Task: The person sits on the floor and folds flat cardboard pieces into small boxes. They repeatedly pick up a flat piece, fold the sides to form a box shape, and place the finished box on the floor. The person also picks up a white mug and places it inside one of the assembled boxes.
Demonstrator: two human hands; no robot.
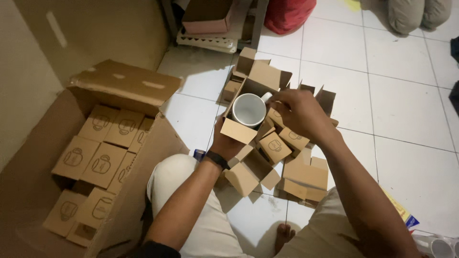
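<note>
Head view: the left hand point(224, 143) grips from below a small open brown cardboard carton point(248, 102) holding a white ceramic mug point(248, 110), while the right hand point(299, 112) closes its fingers on the mug's handle side. Right of that carton, similar small cartons point(287, 157) with mug outline prints lie heaped on the white tiled floor point(406, 110). Left of it, a large open brown cardboard box point(119, 86) contains rows of closed printed cartons point(98, 153).
</note>
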